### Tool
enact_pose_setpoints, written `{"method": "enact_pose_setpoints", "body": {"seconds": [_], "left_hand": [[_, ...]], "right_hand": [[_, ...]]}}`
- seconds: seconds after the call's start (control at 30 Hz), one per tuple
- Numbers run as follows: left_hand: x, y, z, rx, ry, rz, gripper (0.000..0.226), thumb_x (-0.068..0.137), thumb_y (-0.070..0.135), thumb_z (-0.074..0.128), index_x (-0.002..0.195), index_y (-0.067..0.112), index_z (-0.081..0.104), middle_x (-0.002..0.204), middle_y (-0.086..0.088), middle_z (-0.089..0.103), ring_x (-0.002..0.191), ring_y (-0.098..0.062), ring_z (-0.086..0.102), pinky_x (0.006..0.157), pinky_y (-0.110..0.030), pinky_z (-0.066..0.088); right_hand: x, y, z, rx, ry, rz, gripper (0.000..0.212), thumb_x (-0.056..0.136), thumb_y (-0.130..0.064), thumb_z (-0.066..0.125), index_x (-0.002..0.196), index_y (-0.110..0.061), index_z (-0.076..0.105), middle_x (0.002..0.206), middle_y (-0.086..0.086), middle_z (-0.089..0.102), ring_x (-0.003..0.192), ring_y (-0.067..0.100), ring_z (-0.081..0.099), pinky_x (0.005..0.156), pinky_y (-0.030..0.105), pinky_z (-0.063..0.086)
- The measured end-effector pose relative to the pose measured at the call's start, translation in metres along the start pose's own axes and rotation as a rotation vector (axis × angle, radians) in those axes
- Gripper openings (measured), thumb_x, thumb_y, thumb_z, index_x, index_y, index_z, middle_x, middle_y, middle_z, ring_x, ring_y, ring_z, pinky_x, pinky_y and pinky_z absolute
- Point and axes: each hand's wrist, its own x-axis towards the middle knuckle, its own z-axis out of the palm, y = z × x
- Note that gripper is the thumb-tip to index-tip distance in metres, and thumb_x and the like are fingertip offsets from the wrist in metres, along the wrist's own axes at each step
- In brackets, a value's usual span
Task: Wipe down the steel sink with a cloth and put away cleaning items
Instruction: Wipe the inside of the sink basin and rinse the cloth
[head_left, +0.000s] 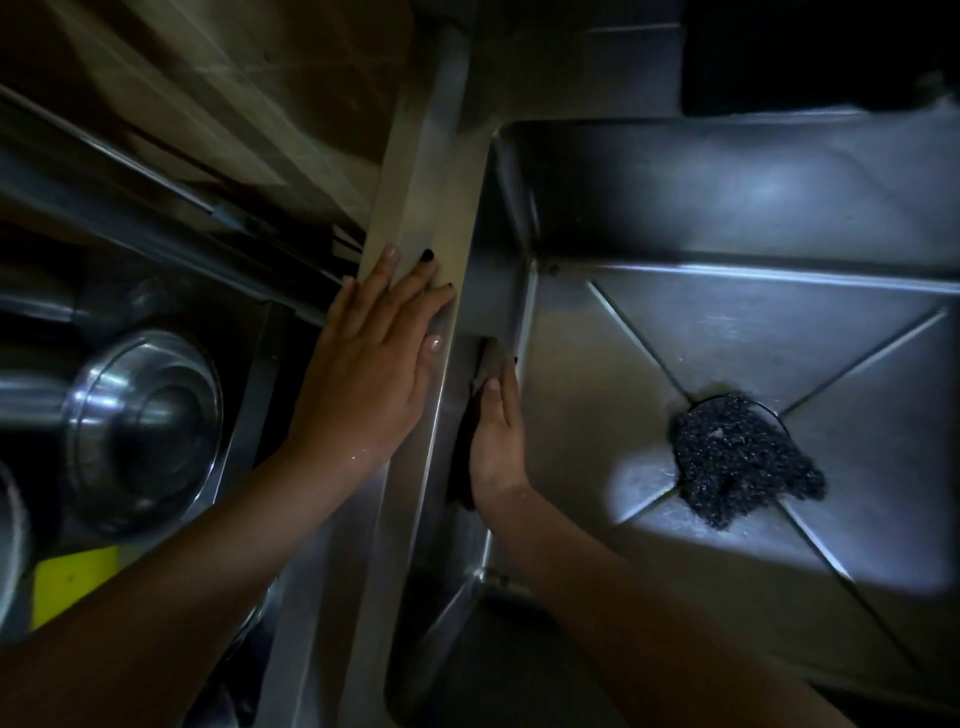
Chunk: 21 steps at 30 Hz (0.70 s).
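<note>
left hand (363, 374) fingers flat on sink (421, 197) rim; right hand (500, 447) fingers straight, pressing half-hidden dark cloth (461, 462).

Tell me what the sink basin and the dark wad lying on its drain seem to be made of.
Sink basin: stainless steel with a brushed finish, judging by its grey metal sheen, soft glare and pressed creases meeting near the middle. Scouring pad: probably a coiled metal-wire scrubber. It is a dark, loose tangle with tiny glints, though plastic mesh cannot be ruled out.

Bare forearms (208, 551), partly black-polished nails (427, 254)
</note>
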Motion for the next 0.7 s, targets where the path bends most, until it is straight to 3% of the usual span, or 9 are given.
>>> {"method": "enact_pose_setpoints", "body": {"seconds": [0.1,0.23,0.37,0.5,0.57,0.63,0.7], "left_hand": [[0.0,0.001,0.0,0.005,0.0,0.0,0.047,0.092,0.026,0.028,0.132,0.011,0.047,0.145,-0.007,0.039,0.14,-0.022,0.019,0.114,-0.04,0.008],[0.001,0.0,0.001,0.003,0.016,0.001,0.046,0.092,0.026,0.029,0.13,0.01,0.049,0.143,-0.008,0.042,0.138,-0.022,0.021,0.113,-0.041,0.011],[0.0,-0.001,0.001,0.007,0.016,-0.002,0.046,0.092,0.026,0.029,0.13,0.01,0.049,0.143,-0.008,0.042,0.138,-0.021,0.02,0.113,-0.041,0.011],[0.0,0.0,0.001,0.005,0.009,-0.013,0.047,0.092,0.028,0.027,0.131,0.011,0.047,0.145,-0.006,0.04,0.139,-0.018,0.017,0.114,-0.037,0.007],[0.0,0.001,0.001,0.017,0.01,-0.015,0.048,0.092,0.028,0.026,0.132,0.011,0.047,0.145,-0.006,0.04,0.14,-0.02,0.018,0.114,-0.037,0.006],[0.0,0.001,0.001,0.021,0.008,-0.012,0.049,0.092,0.029,0.025,0.131,0.011,0.047,0.145,-0.006,0.04,0.14,-0.022,0.02,0.114,-0.038,0.008],[0.0,0.0,0.001,0.014,0.001,-0.01,0.05,0.091,0.03,0.024,0.132,0.012,0.046,0.146,-0.006,0.039,0.141,-0.023,0.02,0.115,-0.038,0.008]], "right_hand": [[0.018,-0.012,0.003,-0.036,-0.019,-0.066,0.046,0.103,-0.022,0.028,0.148,-0.017,0.02,0.155,-0.006,0.019,0.139,0.0,0.015,0.113,0.016,0.008],[0.048,-0.003,-0.003,-0.067,0.051,0.015,0.047,0.103,-0.021,0.029,0.148,-0.014,0.021,0.157,0.001,0.019,0.142,0.011,0.017,0.117,0.024,0.011],[0.054,0.008,-0.005,-0.121,0.081,0.017,0.047,0.102,-0.023,0.029,0.148,-0.015,0.022,0.156,0.001,0.02,0.143,0.013,0.018,0.118,0.03,0.013],[0.05,0.007,-0.005,-0.108,0.071,0.064,0.047,0.103,-0.024,0.029,0.149,-0.016,0.021,0.157,0.0,0.018,0.143,0.012,0.016,0.116,0.022,0.008],[0.039,0.007,-0.006,-0.092,0.045,0.099,0.049,0.102,-0.029,0.03,0.149,-0.018,0.022,0.157,-0.001,0.018,0.143,0.013,0.016,0.117,0.025,0.007],[0.029,0.006,-0.006,-0.086,0.033,0.137,0.052,0.1,-0.036,0.034,0.148,-0.019,0.024,0.155,0.002,0.023,0.142,0.016,0.022,0.119,0.036,0.016],[0.025,0.004,-0.008,-0.101,0.04,0.16,0.053,0.099,-0.038,0.038,0.147,-0.017,0.029,0.152,0.005,0.032,0.139,0.019,0.03,0.115,0.038,0.025]]}}
